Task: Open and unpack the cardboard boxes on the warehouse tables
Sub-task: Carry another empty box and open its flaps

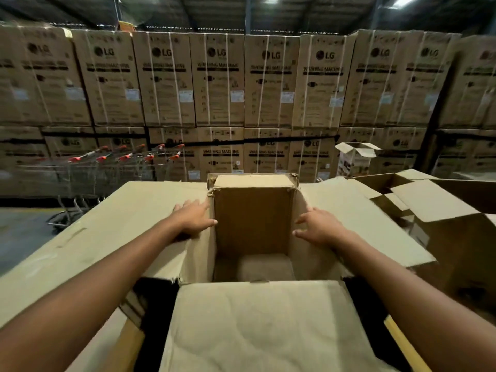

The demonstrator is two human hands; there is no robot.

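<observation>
A large brown cardboard box (253, 226) stands open right in front of me, all its flaps folded outward. My left hand (193, 217) lies flat on the left flap (120, 224), fingers spread, thumb at the box's inner edge. My right hand (319, 226) rests palm down on the right flap (357, 221), holding nothing. The near flap (257, 323) hangs toward me. Deep inside, only a pale patch of the box's bottom (264, 265) shows; I cannot tell whether anything lies there.
More opened cardboard boxes (434, 208) sit close on the right. A row of shopping trolleys (107, 167) with red handles stands at the left. Stacked washing-machine cartons (241, 84) form a wall behind. A small open box (355, 157) is further back.
</observation>
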